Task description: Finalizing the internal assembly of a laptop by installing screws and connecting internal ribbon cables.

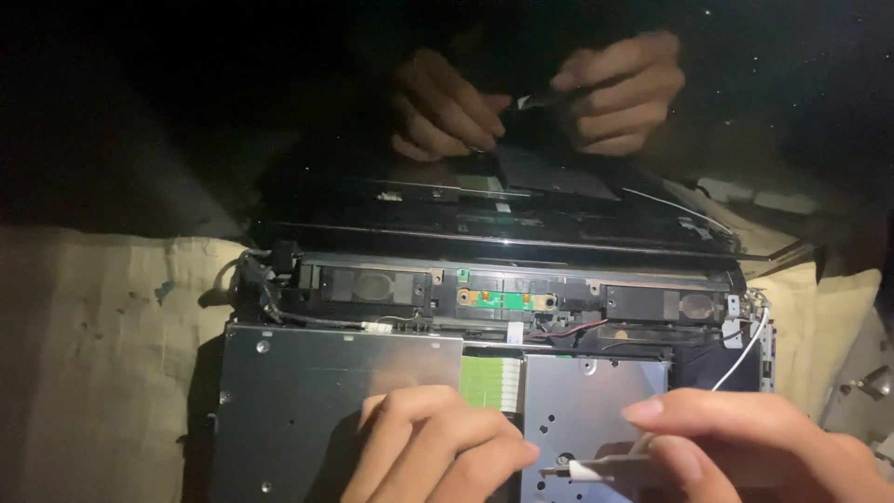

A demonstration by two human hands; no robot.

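An opened laptop base (307, 391) lies before me with its grey metal plates bare. My left hand (428, 447) rests on the plate with its fingers curled together and nothing in them. Just to its right, my right hand (745, 442) pinches a thin grey tool with a white tip (596, 469). The tip points left over the perforated plate (596, 401), close to my left fingertips. A pale green flat ribbon cable (489, 380) lies just above my left hand.
Behind the plates sit a small green circuit board (506, 300), two black speakers (368, 284) (666, 304) and a white wire (745, 359). The glossy dark screen (559, 177) mirrors both hands. A beige cloth (93, 354) lies underneath. Surroundings are dark.
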